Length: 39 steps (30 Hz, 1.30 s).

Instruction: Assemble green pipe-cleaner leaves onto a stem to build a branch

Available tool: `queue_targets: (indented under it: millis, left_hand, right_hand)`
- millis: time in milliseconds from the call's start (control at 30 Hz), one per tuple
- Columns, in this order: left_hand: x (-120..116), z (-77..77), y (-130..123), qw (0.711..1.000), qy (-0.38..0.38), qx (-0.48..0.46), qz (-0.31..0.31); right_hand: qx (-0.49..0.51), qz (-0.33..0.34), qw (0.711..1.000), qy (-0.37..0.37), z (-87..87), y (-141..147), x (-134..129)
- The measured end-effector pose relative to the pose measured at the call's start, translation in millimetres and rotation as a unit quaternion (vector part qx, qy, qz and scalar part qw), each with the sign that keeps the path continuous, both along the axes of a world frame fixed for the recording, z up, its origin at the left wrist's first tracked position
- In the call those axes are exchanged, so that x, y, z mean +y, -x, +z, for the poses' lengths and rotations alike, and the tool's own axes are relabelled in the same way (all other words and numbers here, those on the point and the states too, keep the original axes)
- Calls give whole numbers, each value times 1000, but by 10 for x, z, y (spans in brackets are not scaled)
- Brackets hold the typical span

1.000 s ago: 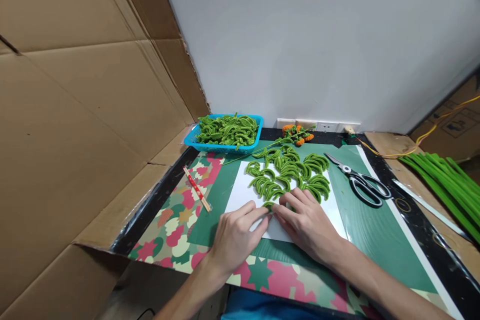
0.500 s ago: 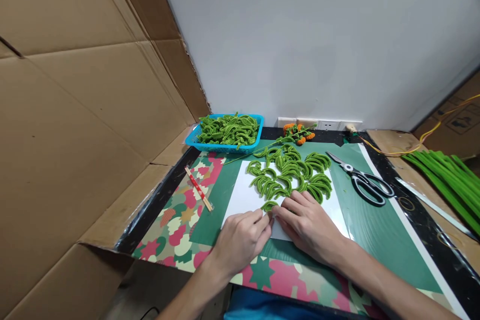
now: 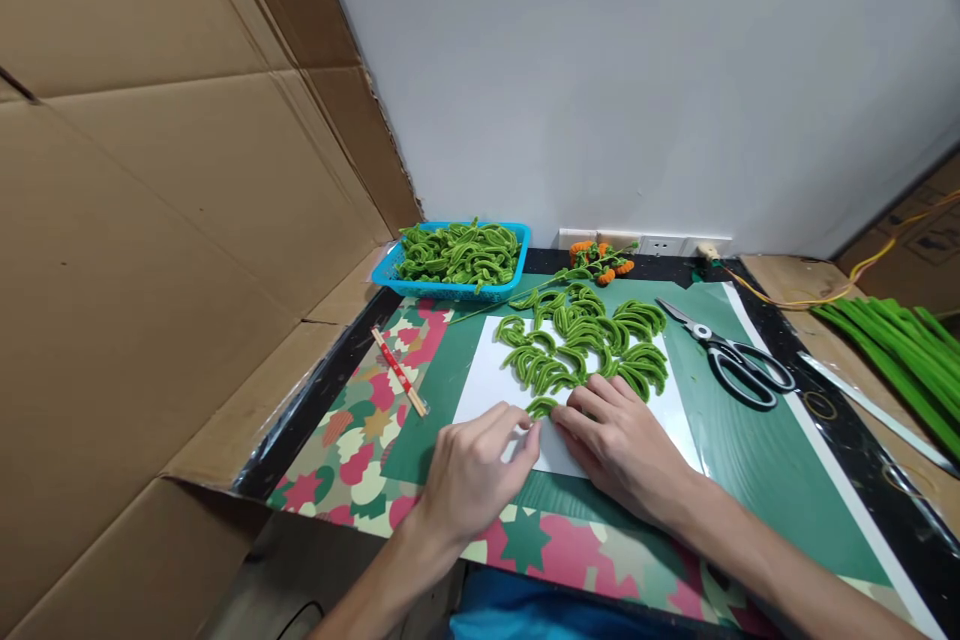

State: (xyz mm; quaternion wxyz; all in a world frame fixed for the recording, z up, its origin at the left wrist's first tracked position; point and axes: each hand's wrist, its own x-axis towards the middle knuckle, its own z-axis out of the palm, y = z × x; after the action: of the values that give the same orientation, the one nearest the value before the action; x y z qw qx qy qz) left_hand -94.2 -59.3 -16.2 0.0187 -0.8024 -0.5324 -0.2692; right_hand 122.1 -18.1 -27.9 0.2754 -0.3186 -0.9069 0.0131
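At the two ends of a small green curl (image 3: 541, 407) sit the fingertips of the left hand (image 3: 480, 465) and right hand (image 3: 619, 445); whether either pinches it, I cannot tell. The curl lies on the paper (image 3: 482, 392), closer to its near edge than its far one. It looks light, fuzzy and bendable, probably not slippery; squeezing could kink it, so the ends seem best to hold.

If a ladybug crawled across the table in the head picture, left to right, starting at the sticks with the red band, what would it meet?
Sticks with the red band → left hand → small curved green piece → right hand → scissors → long green strips.
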Motion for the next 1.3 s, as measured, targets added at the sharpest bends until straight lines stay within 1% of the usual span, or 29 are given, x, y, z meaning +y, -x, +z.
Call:
queue_targets:
  millis: [67, 133, 233, 333, 400, 500, 600, 733, 833, 900, 933, 967, 1000, 1033, 1100, 1133, 1167, 1200, 1233, 1267, 1300]
  left_hand:
    - [16, 50, -4, 998, 27, -19, 57]
    - [51, 101, -13, 995, 62, -4, 78]
    - [130, 148, -25, 991, 119, 32, 54]
    - [205, 140, -25, 988, 140, 60, 18]
    - [229, 117, -20, 987, 141, 71, 3]
    - [214, 88, -23, 988, 141, 62, -3]
    - [177, 104, -49, 990, 135, 27, 4]
    - [189, 207, -102, 995, 97, -28, 20]
    - [270, 319, -129, 996, 64, -56, 10]
    - [345, 393, -146, 997, 42, -66, -4]
    - [384, 426, -157, 997, 29, -69, -14]
    - [422, 455, -170, 997, 17, -70, -26]
    - [458, 478, -187, 997, 4, -72, -38]
    - [489, 494, -206, 996, -11, -73, -53]
    - [536, 505, -251, 993, -42, -66, -83]
    - [550, 501, -273, 992, -57, -60, -97]
    - [559, 493, -294, 990, -70, -54, -108]
    - [564, 482, -313, 989, -79, -49, -115]
    - [566, 471, -327, 988, -84, -46, -119]
    - [566, 462, -337, 988, -86, -47, -117]
    - [565, 456, -340, 989, -85, -51, -111]
  right_hand:
    - [5, -15, 1000, -2, -4, -5, 14]
    - [7, -30, 1000, -1, -11, -3, 25]
    - [10, -38, 999, 7, -14, 15, 30]
    - [8, -25, 1000, 13, -12, 44, 25]
    - [3, -19, 1000, 17, -12, 59, 22]
    - [7, -18, 1000, 20, -9, 66, 19]
    - [53, -12, 999, 1, 25, 54, 9]
    - [135, -12, 990, -40, 126, 20, -22]
    - [162, -32, 984, -66, 197, 1, -38]
    - [185, -47, 980, -55, 228, -6, -40]
    - [206, -54, 977, -24, 240, -8, -38]
    - [235, -60, 970, 29, 250, -9, -34]
    - [269, -62, 956, 101, 258, -10, -26]
    - [307, -59, 932, 184, 264, -10, -15]
    - [383, -41, 860, 334, 269, -14, 19]
    - [418, -28, 824, 381, 268, -17, 39]
    - [447, -14, 796, 409, 265, -22, 60]
    - [468, -4, 776, 424, 262, -28, 78]
    - [478, 2, 765, 431, 261, -34, 91]
    - [478, 5, 762, 437, 264, -38, 97]
    - [467, 6, 766, 442, 270, -41, 97]
